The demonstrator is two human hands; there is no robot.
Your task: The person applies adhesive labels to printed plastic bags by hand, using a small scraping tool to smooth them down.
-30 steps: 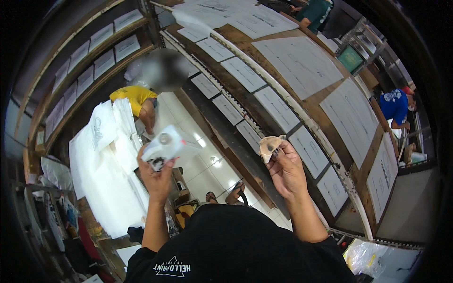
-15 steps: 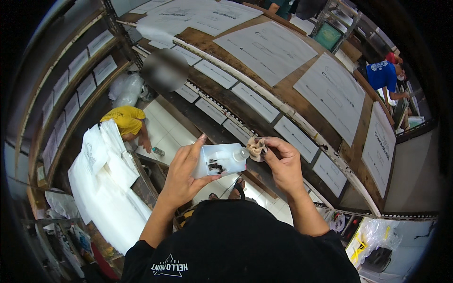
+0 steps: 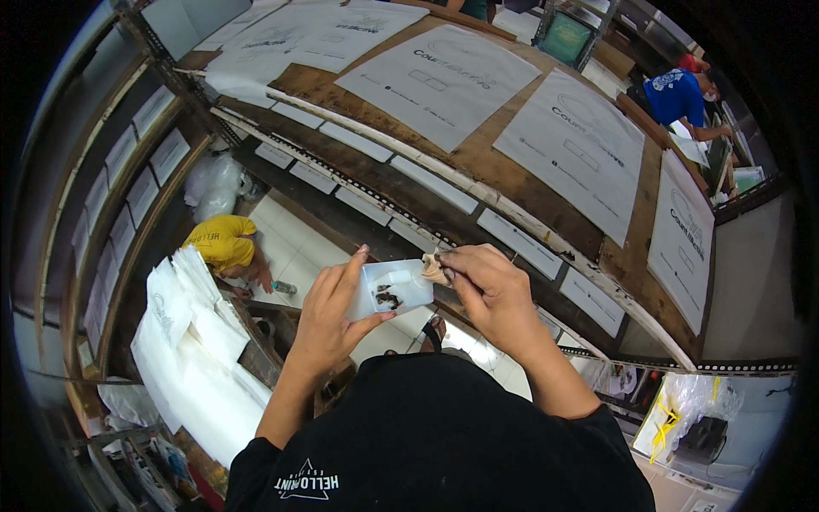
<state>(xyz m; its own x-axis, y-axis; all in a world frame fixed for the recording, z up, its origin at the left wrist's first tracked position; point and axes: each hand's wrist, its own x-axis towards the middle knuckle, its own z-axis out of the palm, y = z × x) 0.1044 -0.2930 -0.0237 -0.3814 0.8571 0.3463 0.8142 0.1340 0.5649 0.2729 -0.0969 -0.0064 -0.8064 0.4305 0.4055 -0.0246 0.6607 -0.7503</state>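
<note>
Since the frame half a second ago, the right hand [image 3: 490,286] has been moving leftward, bringing the tan cloth [image 3: 434,270] from just beside the bottle's neck to over it; the bottle is staying at the centre of the frame.

The left hand [image 3: 331,305] is gripping the translucent bottle [image 3: 399,288] between the thumb below and the fingers above, with the neck pointing toward the right of the frame. The right hand is pinching the crumpled cloth between thumb and fingertips; the cloth is hiding the mouth, so whether a cap is sitting there cannot be told.

The bottle is probably weighing little and its walls are likely giving under a hard squeeze; its smooth sides may be turning slippery if wet. Its broad body, away from the neck, is offering the surest hold. The cloth is looking soft and limp, suiting a bunched pinch.
</note>
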